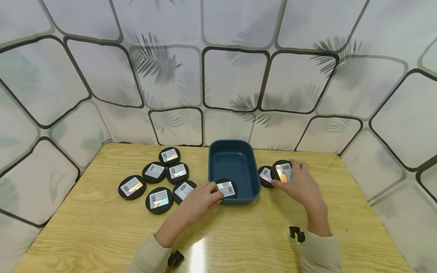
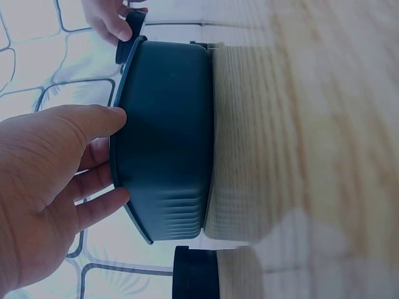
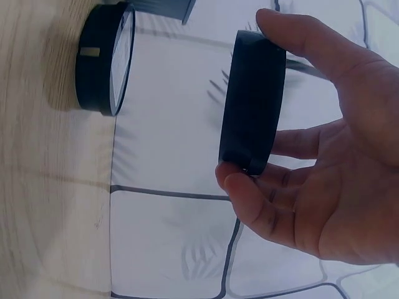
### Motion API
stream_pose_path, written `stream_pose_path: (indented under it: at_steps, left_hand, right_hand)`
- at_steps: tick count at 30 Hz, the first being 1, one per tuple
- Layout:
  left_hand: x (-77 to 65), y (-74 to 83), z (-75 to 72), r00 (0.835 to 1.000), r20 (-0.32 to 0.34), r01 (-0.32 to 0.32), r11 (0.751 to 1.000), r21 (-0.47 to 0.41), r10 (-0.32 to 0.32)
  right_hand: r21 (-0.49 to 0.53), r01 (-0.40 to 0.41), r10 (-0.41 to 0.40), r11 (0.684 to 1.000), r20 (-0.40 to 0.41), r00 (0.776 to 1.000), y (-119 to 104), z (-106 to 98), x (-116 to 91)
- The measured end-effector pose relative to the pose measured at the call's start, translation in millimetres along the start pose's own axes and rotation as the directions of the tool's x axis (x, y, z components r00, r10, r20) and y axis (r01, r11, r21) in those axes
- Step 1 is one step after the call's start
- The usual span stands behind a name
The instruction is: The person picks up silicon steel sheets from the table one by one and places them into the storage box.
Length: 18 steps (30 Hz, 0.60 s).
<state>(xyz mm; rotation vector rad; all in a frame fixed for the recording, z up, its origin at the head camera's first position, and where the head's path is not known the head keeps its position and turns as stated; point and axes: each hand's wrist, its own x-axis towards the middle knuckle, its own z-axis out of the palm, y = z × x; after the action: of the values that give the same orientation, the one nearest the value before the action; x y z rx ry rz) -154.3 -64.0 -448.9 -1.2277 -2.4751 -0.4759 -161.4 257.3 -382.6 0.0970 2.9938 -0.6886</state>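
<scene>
At the near left of the blue bin (image 1: 235,202), my left hand (image 1: 201,197) has its fingers at the rim. In the left wrist view the thumb overlaps the bin's outer wall and other fingers pass behind the rim. A black disc (image 1: 228,189) with a silver label shows inside the bin, its left edge hidden by those fingers; I cannot tell whether they grip it. My right hand (image 1: 302,185) holds another labelled black disc (image 3: 252,103) by its edge, thumb at one side and fingers at the other. Next to that sits one more disc (image 1: 265,175), on the table.
Several labelled black discs (image 1: 159,200) lie left of the bin on the wooden table (image 1: 239,239), one partly behind the left hand. A patterned fabric wall (image 1: 235,83) rises behind the bin and around the sides.
</scene>
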Motion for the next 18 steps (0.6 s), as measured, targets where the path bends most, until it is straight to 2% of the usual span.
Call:
stream_pose_path:
  at_steps: [9, 18]
  left_hand:
    - [-0.6, -0.7, 1.6, 1.000, -0.004, -0.003, 1.000, 0.001, 0.003]
    - [-0.3, -0.7, 2.3, 0.999, -0.043, -0.033, 0.999, 0.034, 0.034]
  right_hand:
    - [0.004, 0.056, -0.056, 0.998, -0.054, 0.997, -9, 8, -1]
    - [0.051, 0.099, -0.097, 0.994, -0.035, 0.995, -21, 21, -1]
